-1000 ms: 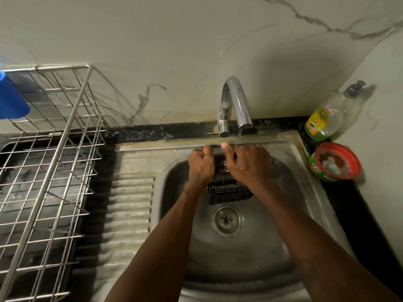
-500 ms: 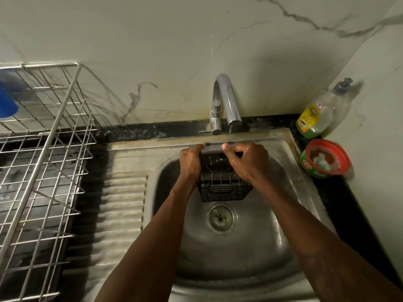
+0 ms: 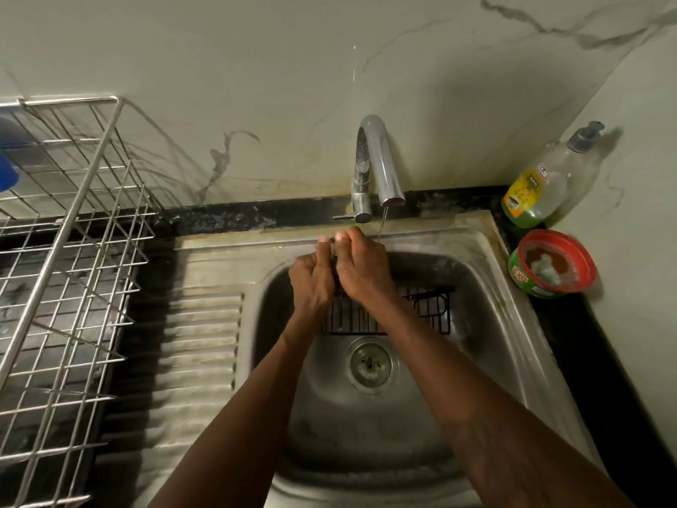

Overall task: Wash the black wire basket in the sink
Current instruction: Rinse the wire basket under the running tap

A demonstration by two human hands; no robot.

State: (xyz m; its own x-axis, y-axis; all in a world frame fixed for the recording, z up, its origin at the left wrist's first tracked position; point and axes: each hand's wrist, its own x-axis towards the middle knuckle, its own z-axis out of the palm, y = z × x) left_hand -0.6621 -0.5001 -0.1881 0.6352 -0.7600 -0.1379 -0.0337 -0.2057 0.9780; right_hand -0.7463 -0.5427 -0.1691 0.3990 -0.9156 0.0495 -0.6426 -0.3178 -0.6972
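Currently: left hand [image 3: 311, 278] + right hand [image 3: 364, 271] curled, apparently gripping black rectangular wire basket [image 3: 428, 311] end | risk: wet wire slips, clatters into stainless steel sink [image 3: 487, 324]

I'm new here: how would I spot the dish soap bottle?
Start at the steel sink and look to its far right corner. The bottle sits there, clear with a pump top and green liquid, unlike the round red-rimmed tub beside it.

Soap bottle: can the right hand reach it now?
Probably yes: the soap bottle stands unobstructed in the corner; the right hand, busy at the black wire basket, must break off first.
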